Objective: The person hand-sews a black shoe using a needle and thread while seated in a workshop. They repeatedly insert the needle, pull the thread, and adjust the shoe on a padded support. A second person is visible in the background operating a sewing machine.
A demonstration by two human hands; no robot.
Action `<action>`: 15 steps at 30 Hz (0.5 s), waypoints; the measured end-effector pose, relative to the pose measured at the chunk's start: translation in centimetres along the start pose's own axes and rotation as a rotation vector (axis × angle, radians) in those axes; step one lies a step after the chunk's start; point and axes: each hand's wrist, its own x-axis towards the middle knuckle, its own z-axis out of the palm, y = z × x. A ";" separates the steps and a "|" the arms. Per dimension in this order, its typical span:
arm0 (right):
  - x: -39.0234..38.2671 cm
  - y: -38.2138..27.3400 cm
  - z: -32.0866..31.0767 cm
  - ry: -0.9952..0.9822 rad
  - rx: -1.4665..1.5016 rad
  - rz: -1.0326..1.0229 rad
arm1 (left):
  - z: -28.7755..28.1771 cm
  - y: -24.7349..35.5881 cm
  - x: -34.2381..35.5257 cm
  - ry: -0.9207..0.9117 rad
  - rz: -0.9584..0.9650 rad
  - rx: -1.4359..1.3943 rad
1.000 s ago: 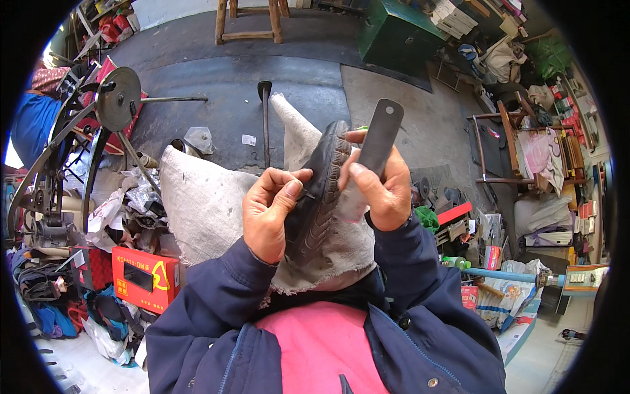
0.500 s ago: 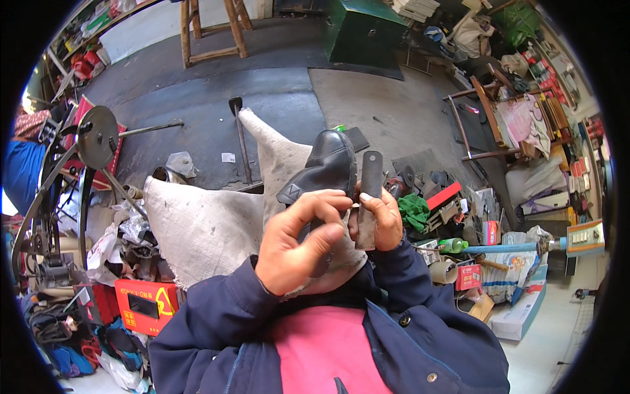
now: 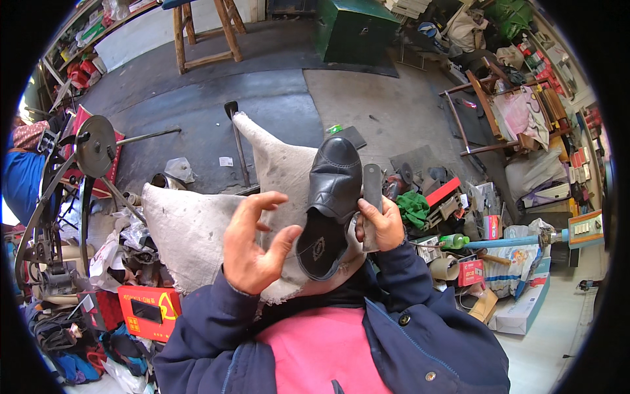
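Observation:
A black leather shoe [image 3: 335,176] rests over my lap with its toe pointing away from me and its opening and dark insole facing up. Beneath it a stained, pale cloth [image 3: 193,230] covers my legs. My left hand [image 3: 254,248] is just left of the shoe, fingers spread and holding nothing. On the shoe's right side, my right hand [image 3: 386,226] is closed around a flat, dark metal strip [image 3: 372,187] with a hole in its upper end, probably a knife blade. Whether those fingers also grip the shoe's edge is hidden.
A metal-wheeled machine [image 3: 96,146] stands at the left, near a red box [image 3: 149,312] with a phone on it. To the right lie a green cloth [image 3: 413,210], a bottle [image 3: 454,241] and cluttered tools. A wooden stool [image 3: 209,39] and green chest [image 3: 357,33] stand farther off.
My left hand has moved left off the shoe and its fingers have spread. The shoe has turned, its opening now showing toward me. My right hand still holds the strip.

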 end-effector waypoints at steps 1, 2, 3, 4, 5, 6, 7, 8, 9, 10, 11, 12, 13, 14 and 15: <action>-0.4 -0.3 0.1 -0.028 -0.029 -0.010 | 0.3 -0.5 -0.2 -0.097 -0.095 -0.027; -0.7 -0.6 0.3 -0.031 -0.052 -0.006 | 0.7 -0.9 -0.5 -0.161 -0.139 -0.063; -1.1 -0.7 0.7 -0.048 -0.046 -0.059 | 1.2 -1.3 -0.6 -0.162 -0.134 -0.049; -1.4 -0.9 1.1 -0.096 -0.020 -0.091 | 1.7 -1.7 -0.6 -0.168 -0.120 -0.027; -1.6 -1.0 1.7 -0.110 0.001 -0.099 | 1.9 -2.4 -0.3 -0.175 -0.160 -0.132; -1.9 -1.0 2.2 -0.132 0.029 -0.112 | 2.2 -2.9 0.1 -0.136 -0.187 -0.215; -1.9 -1.1 2.6 -0.169 -0.002 -0.112 | 2.2 -3.5 0.4 -0.107 -0.191 -0.276; -1.8 -1.1 3.2 -0.195 -0.029 -0.101 | 2.2 -4.1 0.7 -0.080 -0.203 -0.353; -1.6 -0.9 3.8 -0.202 -0.044 -0.084 | 2.1 -4.7 0.9 -0.071 -0.253 -0.335; -1.5 -0.7 4.5 -0.232 -0.026 -0.097 | 2.1 -5.3 1.1 -0.068 -0.251 -0.384; -1.3 -0.6 5.1 -0.210 -0.028 -0.097 | 2.2 -5.9 1.2 -0.064 -0.250 -0.431; -1.2 -0.5 5.4 -0.212 -0.030 -0.087 | 2.1 -6.4 1.1 -0.058 -0.249 -0.479; -1.1 -0.5 5.7 -0.215 -0.029 -0.070 | 2.2 -6.8 1.0 -0.057 -0.271 -0.473; -1.0 -0.6 5.9 -0.202 -0.036 -0.036 | 2.3 -7.2 0.9 -0.054 -0.278 -0.498; -1.0 -0.6 6.2 -0.202 -0.034 -0.042 | 2.5 -7.5 0.8 -0.051 -0.283 -0.524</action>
